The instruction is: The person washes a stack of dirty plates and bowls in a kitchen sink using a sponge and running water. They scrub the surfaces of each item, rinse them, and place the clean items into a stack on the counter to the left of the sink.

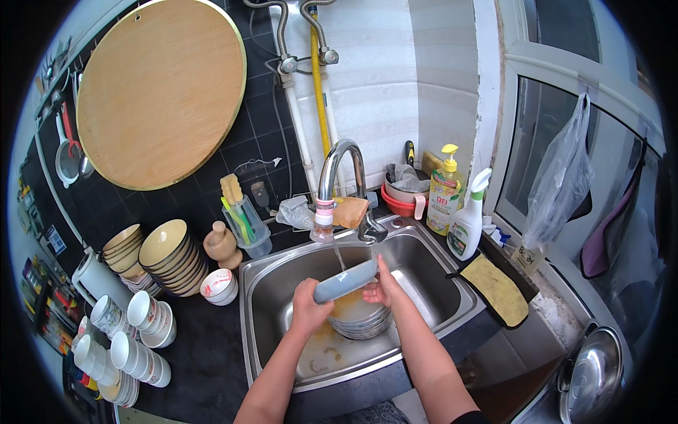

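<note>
Both hands hold a light blue-grey dish point(347, 281), tilted on edge under running water. My left hand point(311, 306) grips its left end, and my right hand point(385, 283) supports the right end with fingers spread along it. Water falls onto the dish from the chrome faucet point(344, 153), whose spout has a pink and white filter head point(324, 214). Beneath the dish, a stack of metal plates point(365, 327) stands in the stainless steel sink point(424, 297). Orange-brown residue point(331, 355) marks the stack and the sink floor.
Left of the sink stand stacked yellow bowls point(172, 254), white cups point(140, 358) and a wooden mortar point(222, 246). To the right are a dish soap bottle point(445, 196), a white spray bottle point(469, 222) and a yellow cloth mitt point(495, 291). A metal lid point(593, 376) leans at lower right.
</note>
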`<state>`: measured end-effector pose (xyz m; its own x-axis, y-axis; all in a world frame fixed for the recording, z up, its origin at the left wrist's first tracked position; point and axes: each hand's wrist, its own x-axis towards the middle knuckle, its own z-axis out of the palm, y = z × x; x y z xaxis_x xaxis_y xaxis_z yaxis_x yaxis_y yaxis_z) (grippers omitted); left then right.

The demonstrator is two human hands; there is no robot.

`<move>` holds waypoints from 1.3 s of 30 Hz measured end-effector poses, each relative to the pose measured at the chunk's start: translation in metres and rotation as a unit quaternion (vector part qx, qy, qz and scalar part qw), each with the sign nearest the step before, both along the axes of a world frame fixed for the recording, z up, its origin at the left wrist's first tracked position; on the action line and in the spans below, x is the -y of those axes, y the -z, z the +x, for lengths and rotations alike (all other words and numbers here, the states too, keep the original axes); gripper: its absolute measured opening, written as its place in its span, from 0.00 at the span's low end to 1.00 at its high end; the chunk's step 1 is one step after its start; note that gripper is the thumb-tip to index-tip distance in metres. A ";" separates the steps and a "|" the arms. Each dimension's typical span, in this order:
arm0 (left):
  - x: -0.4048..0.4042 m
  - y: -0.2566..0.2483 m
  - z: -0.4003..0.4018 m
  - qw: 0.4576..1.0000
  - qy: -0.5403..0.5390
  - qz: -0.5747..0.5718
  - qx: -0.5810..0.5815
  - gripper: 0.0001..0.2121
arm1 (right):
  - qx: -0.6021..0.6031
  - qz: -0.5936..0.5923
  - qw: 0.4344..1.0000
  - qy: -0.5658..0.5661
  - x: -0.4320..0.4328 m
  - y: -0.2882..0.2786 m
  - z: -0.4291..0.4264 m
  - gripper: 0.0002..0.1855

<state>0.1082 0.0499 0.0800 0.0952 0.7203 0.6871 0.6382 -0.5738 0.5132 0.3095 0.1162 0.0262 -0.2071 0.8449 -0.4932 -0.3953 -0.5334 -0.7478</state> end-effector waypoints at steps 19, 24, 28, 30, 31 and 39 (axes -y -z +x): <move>-0.004 0.023 -0.002 0.861 0.011 -0.252 0.442 0.18 | 0.265 0.254 0.924 0.110 0.000 0.004 -0.025 0.34; -0.002 0.026 -0.006 0.823 0.031 -0.275 0.496 0.19 | 0.306 0.329 0.887 0.109 -0.006 0.010 -0.023 0.32; 0.000 0.021 -0.014 0.810 0.062 -0.323 0.486 0.21 | 0.329 0.357 0.866 0.120 -0.008 0.011 -0.024 0.29; 0.000 0.020 -0.020 0.808 0.084 -0.348 0.467 0.23 | 0.331 0.359 0.865 0.116 -0.001 0.003 -0.025 0.29; 0.001 0.017 -0.020 0.810 0.100 -0.346 0.464 0.23 | 0.333 0.359 0.864 0.114 0.001 0.001 -0.025 0.29; -0.001 0.023 -0.013 0.793 0.141 -0.317 0.500 0.24 | 0.386 0.407 0.818 0.127 0.002 0.004 -0.026 0.28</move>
<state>0.0952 0.0508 0.0565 -0.0502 0.9983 0.0284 -0.3779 -0.0454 0.9247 0.2839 0.1140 0.0227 0.1337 0.9260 0.3530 0.3421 0.2911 -0.8934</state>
